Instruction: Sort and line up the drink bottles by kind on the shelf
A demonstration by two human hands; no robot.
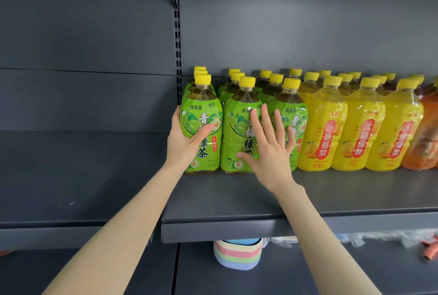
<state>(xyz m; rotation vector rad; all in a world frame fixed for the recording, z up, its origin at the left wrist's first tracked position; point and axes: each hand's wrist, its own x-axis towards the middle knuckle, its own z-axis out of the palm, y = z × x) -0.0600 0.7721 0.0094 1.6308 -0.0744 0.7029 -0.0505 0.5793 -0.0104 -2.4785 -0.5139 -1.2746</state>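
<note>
Green tea bottles (pixel 239 102) stand in rows at the left end of the shelf (pixel 343 190), yellow pear drinks (pixel 362 128) just beside. So the left hand (pixel 187 140) wraps round the leftmost front bottle (pixel 201 107); the right hand (pixel 267 150) is flat, fingers spread, against the next two. Both arms reach up.

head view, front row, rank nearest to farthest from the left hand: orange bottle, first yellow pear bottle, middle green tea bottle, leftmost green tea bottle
1. leftmost green tea bottle, gripped by the left hand
2. middle green tea bottle, just right of it
3. first yellow pear bottle, further right
4. orange bottle, far right edge
</note>
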